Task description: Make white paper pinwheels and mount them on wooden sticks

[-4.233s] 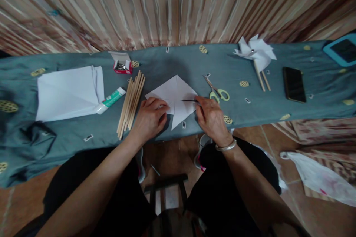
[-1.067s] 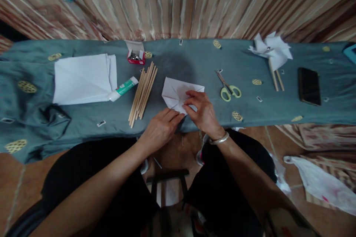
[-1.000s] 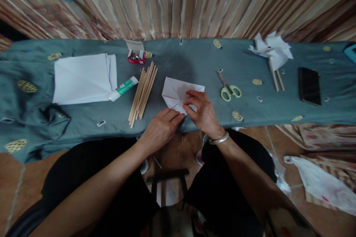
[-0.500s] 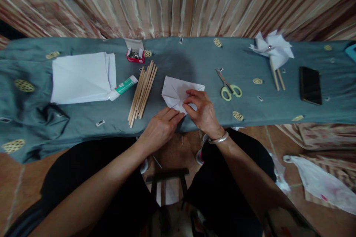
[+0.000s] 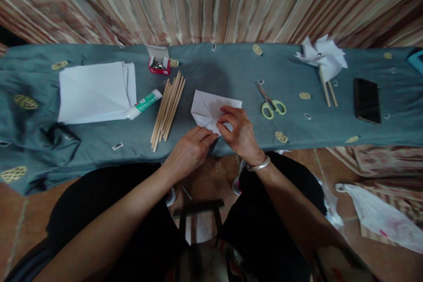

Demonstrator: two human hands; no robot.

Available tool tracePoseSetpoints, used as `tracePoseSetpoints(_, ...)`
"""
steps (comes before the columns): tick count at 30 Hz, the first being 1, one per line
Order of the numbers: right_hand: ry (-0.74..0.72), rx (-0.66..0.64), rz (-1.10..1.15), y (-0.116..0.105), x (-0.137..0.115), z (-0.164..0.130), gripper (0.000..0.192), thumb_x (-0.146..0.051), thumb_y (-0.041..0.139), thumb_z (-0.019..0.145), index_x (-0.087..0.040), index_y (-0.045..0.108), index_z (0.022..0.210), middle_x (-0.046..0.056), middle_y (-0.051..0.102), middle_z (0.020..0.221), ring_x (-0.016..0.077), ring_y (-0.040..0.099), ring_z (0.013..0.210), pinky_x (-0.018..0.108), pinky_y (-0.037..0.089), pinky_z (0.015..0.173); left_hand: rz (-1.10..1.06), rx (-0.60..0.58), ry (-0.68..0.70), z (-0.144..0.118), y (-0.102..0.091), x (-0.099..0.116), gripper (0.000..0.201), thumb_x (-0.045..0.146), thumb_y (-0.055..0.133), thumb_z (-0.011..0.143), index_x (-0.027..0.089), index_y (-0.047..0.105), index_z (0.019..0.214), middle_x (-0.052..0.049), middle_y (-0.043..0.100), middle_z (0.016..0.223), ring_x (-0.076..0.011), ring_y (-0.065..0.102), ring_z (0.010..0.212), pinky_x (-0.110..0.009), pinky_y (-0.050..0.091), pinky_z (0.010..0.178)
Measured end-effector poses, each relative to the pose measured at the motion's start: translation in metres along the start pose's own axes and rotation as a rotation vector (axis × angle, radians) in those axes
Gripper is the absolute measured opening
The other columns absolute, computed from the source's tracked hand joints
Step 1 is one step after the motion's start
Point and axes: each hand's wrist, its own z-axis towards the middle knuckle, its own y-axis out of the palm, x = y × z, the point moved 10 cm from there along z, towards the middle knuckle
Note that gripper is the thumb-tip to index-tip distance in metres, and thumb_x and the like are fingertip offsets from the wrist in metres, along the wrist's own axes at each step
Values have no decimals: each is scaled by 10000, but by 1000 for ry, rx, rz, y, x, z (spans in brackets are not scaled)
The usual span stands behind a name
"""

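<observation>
A folded white paper (image 5: 205, 105) with creases meeting near its middle lies on the cloth in front of me. My left hand (image 5: 190, 147) is at its near edge, fingers together and gripping the paper there. Above the paper's right half, my right hand (image 5: 238, 131) has thumb and index finger pinched at a part near the middle, other fingers curled over. The right hand covers some of the paper, so the pinched part is hard to see. Left of the paper lie several wooden sticks (image 5: 168, 110), and to the right are green-handled scissors (image 5: 269, 100).
A stack of white paper (image 5: 92, 92), a glue stick (image 5: 144, 104) and a red box of small metal pieces (image 5: 159, 65) are on the left. Paper pinwheels (image 5: 325, 59) on sticks and a black phone (image 5: 367, 100) lie right. A curtain (image 5: 211, 4) hangs behind the table.
The whole view has shifted very slightly. Both hands stay at the same places on the folded paper, with no clear movement of the fingers.
</observation>
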Motion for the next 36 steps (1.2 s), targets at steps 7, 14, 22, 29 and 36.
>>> tracePoseSetpoints(7, -7, 28, 16, 0, 0, -1, 135, -182, 560, 849, -213, 678, 790, 79, 683, 1158, 245, 595, 1082, 444, 473, 998, -14, -15, 6, 1, 1, 0, 295, 72, 473, 917, 100, 618, 1172, -110, 661, 1039, -217, 594, 946, -361, 558, 852)
tracePoseSetpoints(14, -9, 34, 19, -1, -1, -1, 120, -171, 574, 845, -209, 668, 780, 83, 689, 1152, 238, 600, 1077, 427, 476, 979, -36, 3, 19, 2, 0, -1, 290, 73, 477, 918, 99, 627, 1165, -115, 665, 1031, -215, 605, 938, -362, 569, 838)
tracePoseSetpoints(22, -14, 34, -11, -2, -1, -1, 130, -182, 564, 853, -225, 666, 785, 61, 688, 1150, 225, 603, 1076, 415, 484, 984, -45, -16, 3, 2, 1, -2, 300, 69, 475, 918, 95, 620, 1180, -111, 663, 1037, -216, 599, 959, -372, 570, 862)
tracePoseSetpoints(29, -88, 10, -58, 3, -8, -3, 187, -170, 524, 906, -217, 704, 901, 66, 653, 1204, 230, 559, 1112, 406, 481, 1002, -39, -17, 23, 2, 1, -1, 286, 74, 492, 914, 65, 627, 1166, -118, 658, 1025, -228, 590, 957, -365, 568, 861)
tracePoseSetpoints(36, -165, -67, -199, 10, -18, -8, 298, -131, 446, 915, -190, 717, 1026, 95, 605, 1298, 260, 516, 1163, 418, 498, 987, -48, -39, 18, 3, 4, -2, 295, 64, 476, 910, 69, 627, 1164, -121, 651, 1041, -233, 581, 971, -379, 566, 872)
